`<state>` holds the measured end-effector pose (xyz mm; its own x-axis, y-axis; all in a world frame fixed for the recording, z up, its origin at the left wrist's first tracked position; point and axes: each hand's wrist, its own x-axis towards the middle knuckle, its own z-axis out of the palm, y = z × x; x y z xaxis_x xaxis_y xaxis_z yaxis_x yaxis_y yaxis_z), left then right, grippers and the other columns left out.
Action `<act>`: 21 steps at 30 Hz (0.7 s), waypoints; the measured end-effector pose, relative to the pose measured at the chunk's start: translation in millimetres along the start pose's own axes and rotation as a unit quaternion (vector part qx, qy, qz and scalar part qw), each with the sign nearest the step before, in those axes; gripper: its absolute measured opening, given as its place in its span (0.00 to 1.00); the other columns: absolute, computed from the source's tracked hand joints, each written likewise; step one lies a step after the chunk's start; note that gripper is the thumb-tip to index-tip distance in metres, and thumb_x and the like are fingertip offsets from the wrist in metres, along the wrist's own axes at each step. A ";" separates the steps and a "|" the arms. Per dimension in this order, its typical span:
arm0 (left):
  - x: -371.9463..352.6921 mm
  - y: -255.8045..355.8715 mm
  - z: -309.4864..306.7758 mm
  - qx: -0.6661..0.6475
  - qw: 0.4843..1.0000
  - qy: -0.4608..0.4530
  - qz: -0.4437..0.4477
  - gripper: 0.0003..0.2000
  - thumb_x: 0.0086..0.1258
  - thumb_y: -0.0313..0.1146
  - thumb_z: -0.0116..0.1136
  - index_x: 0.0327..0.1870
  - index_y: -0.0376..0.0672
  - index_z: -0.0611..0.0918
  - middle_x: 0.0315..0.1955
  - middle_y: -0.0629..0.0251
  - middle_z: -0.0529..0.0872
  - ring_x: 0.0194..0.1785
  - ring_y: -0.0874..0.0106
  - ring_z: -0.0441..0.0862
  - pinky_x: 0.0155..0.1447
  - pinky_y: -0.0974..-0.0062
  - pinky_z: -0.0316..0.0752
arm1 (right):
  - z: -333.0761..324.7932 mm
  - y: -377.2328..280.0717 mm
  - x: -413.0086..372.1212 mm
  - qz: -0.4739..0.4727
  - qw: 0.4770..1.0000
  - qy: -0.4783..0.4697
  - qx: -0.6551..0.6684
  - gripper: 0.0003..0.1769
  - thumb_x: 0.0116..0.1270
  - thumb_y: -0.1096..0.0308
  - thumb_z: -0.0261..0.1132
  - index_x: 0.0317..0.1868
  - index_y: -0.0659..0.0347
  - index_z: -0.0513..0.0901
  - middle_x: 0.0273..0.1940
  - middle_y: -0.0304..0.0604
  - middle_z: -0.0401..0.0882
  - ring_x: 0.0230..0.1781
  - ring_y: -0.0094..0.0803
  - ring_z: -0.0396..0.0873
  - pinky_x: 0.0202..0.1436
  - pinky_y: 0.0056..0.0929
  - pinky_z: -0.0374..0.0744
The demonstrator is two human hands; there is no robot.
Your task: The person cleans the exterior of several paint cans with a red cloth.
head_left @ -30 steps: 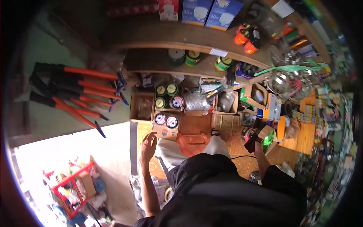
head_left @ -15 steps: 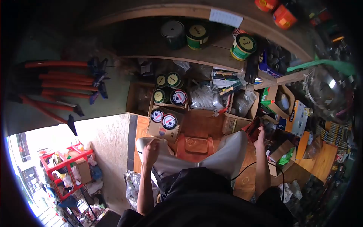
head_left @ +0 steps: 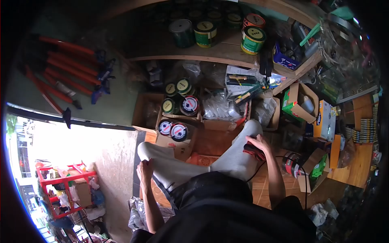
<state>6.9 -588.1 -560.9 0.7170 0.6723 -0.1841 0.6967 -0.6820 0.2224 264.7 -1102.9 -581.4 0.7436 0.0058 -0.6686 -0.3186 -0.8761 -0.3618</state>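
Observation:
My right hand (head_left: 260, 143) is closed on a dark red and black rag (head_left: 253, 151), a bunched piece that looks like cloth, over my right knee. Part of the rag is hidden under the fingers. At the outer side of my left knee, my left hand (head_left: 144, 171) is closed with its fingers curled. A small dark patch shows at its fingertips, too small to name. Light grey trousers (head_left: 233, 160) cover both of my legs, which are spread apart. Between the knees stands a low reddish-brown plastic stool (head_left: 200, 158).
Ahead are a carton (head_left: 174, 146) topped with round-lidded tins (head_left: 178, 132), a box of clear plastic pieces (head_left: 221, 107) and a shelf with paint cans (head_left: 253, 39). Orange-handled tools (head_left: 73, 67) hang at left. Opened boxes (head_left: 312, 172) and a black cable (head_left: 304, 190) lie at right.
My right hand has brought the dark red rag inward and onto my right knee. My left hand has moved outward and slightly down beside the left knee. The camera view has shifted a little.

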 end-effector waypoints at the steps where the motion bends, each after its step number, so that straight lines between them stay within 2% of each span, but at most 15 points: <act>1: 1.2 -8.2 -0.3 -0.048 0.999 -0.001 0.004 0.24 0.74 0.49 0.58 0.28 0.33 0.83 0.28 0.45 0.86 0.36 0.46 0.86 0.42 0.50 0.77 | -1.0 -3.1 -0.1 -0.035 0.998 -0.046 0.000 0.51 0.55 0.24 0.63 0.50 0.73 0.86 0.51 0.66 0.85 0.57 0.52 0.84 0.60 0.42 0.79; 3: -8.1 -11.3 -13.9 -0.085 0.996 -0.020 0.015 0.23 0.74 0.47 0.58 0.28 0.32 0.82 0.26 0.44 0.85 0.34 0.46 0.85 0.40 0.51 0.75 | 15.0 14.8 15.5 -0.062 0.998 0.008 0.021 0.45 0.53 0.31 0.66 0.46 0.74 0.87 0.46 0.65 0.86 0.50 0.52 0.86 0.54 0.42 0.82; 4: -13.1 -16.6 -18.2 -0.117 0.993 -0.032 0.014 0.22 0.74 0.44 0.57 0.28 0.31 0.81 0.25 0.42 0.83 0.32 0.47 0.85 0.38 0.54 0.74 | 22.1 24.6 30.2 -0.044 0.999 0.008 -0.004 0.43 0.54 0.35 0.65 0.49 0.73 0.86 0.48 0.65 0.86 0.51 0.52 0.86 0.54 0.42 0.81; 5: -17.1 -24.6 -19.4 -0.140 0.988 -0.014 0.056 0.21 0.75 0.42 0.57 0.27 0.31 0.79 0.20 0.47 0.80 0.24 0.58 0.81 0.34 0.59 0.71 | 22.3 21.6 26.7 -0.059 0.998 0.024 0.000 0.42 0.54 0.36 0.65 0.49 0.73 0.85 0.49 0.65 0.86 0.51 0.51 0.86 0.54 0.42 0.81; 7: -23.2 -44.5 -27.6 -0.254 0.961 -0.054 0.098 0.20 0.76 0.40 0.56 0.25 0.31 0.77 0.16 0.57 0.73 0.23 0.73 0.71 0.31 0.65 0.67 | 21.1 21.2 18.7 -0.087 0.995 0.055 0.003 0.41 0.55 0.37 0.64 0.50 0.72 0.85 0.50 0.64 0.85 0.52 0.50 0.86 0.53 0.41 0.82; 8: -42.1 -27.4 -54.4 -0.260 0.958 -0.068 0.103 0.19 0.76 0.38 0.56 0.27 0.31 0.78 0.17 0.69 0.69 0.27 0.80 0.64 0.32 0.69 0.64 | 21.2 20.6 18.8 -0.076 0.996 0.040 0.009 0.36 0.56 0.41 0.64 0.47 0.72 0.84 0.48 0.62 0.85 0.48 0.47 0.86 0.51 0.39 0.81; 11: -113.6 -4.5 -92.0 -0.378 0.913 -0.128 0.087 0.17 0.77 0.38 0.56 0.31 0.30 0.81 0.20 0.73 0.71 0.29 0.81 0.67 0.34 0.71 0.65 | 11.3 13.1 -12.4 -0.052 0.987 -0.004 0.150 0.28 0.60 0.46 0.64 0.40 0.69 0.84 0.40 0.57 0.84 0.41 0.42 0.84 0.46 0.37 0.80; 12: -133.7 -14.4 -89.4 -0.343 0.921 -0.157 0.099 0.16 0.77 0.38 0.56 0.37 0.30 0.83 0.22 0.74 0.74 0.31 0.82 0.69 0.35 0.72 0.67 | 7.9 19.9 -9.9 -0.113 0.969 -0.068 0.207 0.21 0.61 0.53 0.69 0.40 0.64 0.82 0.39 0.48 0.85 0.37 0.36 0.87 0.37 0.36 0.85; 13: -157.0 -27.2 -84.3 -0.354 0.913 -0.181 0.087 0.16 0.76 0.38 0.56 0.39 0.30 0.84 0.24 0.73 0.78 0.33 0.82 0.72 0.37 0.74 0.68 | 4.7 30.7 -11.0 -0.131 0.955 -0.106 0.244 0.19 0.63 0.53 0.68 0.36 0.64 0.83 0.33 0.46 0.84 0.31 0.34 0.85 0.32 0.35 0.83; 14: -184.4 -15.4 -100.1 -0.318 0.921 -0.212 0.074 0.17 0.77 0.39 0.56 0.41 0.30 0.85 0.26 0.72 0.80 0.34 0.81 0.73 0.39 0.74 0.69 | -6.0 26.0 -29.7 -0.145 0.938 -0.145 0.280 0.19 0.64 0.53 0.67 0.32 0.63 0.84 0.27 0.44 0.84 0.25 0.33 0.84 0.27 0.34 0.81; 16: -220.4 -2.3 -113.6 -0.320 0.913 -0.248 0.051 0.19 0.78 0.41 0.57 0.44 0.29 0.85 0.28 0.68 0.84 0.36 0.80 0.76 0.42 0.73 0.72 | -7.4 25.6 -35.6 -0.106 0.945 -0.101 0.291 0.17 0.64 0.55 0.66 0.31 0.63 0.85 0.23 0.42 0.83 0.21 0.29 0.82 0.22 0.35 0.78; 17: -229.9 -1.5 -116.4 -0.315 0.912 -0.260 0.034 0.19 0.78 0.42 0.57 0.45 0.29 0.85 0.29 0.67 0.86 0.37 0.79 0.78 0.43 0.72 0.73 | -7.6 30.0 -31.8 -0.148 0.948 -0.137 0.247 0.16 0.64 0.55 0.66 0.32 0.61 0.85 0.25 0.41 0.83 0.24 0.29 0.82 0.26 0.34 0.79; 19: -231.3 -1.9 -116.1 -0.328 0.917 -0.219 0.057 0.19 0.77 0.42 0.59 0.44 0.30 0.86 0.29 0.63 0.88 0.38 0.79 0.81 0.43 0.70 0.74 | -14.3 42.1 -13.6 -0.226 0.939 -0.206 0.154 0.13 0.63 0.57 0.66 0.33 0.58 0.84 0.29 0.38 0.83 0.31 0.27 0.82 0.34 0.33 0.80; 20: -230.9 -1.8 -115.9 -0.336 0.918 -0.198 0.068 0.18 0.77 0.42 0.59 0.44 0.30 0.86 0.30 0.60 0.89 0.38 0.78 0.82 0.43 0.69 0.75 | -10.9 44.5 -12.7 -0.256 0.930 -0.203 0.170 0.15 0.65 0.56 0.65 0.32 0.60 0.85 0.28 0.38 0.84 0.28 0.28 0.82 0.32 0.31 0.80; 21: -221.1 -4.4 -121.4 -0.236 0.950 -0.176 0.103 0.15 0.75 0.38 0.61 0.41 0.32 0.86 0.27 0.54 0.88 0.34 0.76 0.85 0.39 0.67 0.76 | -7.6 46.8 -11.9 -0.286 0.918 -0.200 0.187 0.17 0.66 0.55 0.64 0.31 0.62 0.87 0.27 0.39 0.85 0.25 0.29 0.82 0.31 0.30 0.80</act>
<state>-157.6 -698.8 -405.0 0.8587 0.3437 -0.3801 0.5114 -0.5274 0.6785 245.4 -1147.6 -585.4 0.6005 0.6556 -0.4578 -0.1780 -0.4486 -0.8758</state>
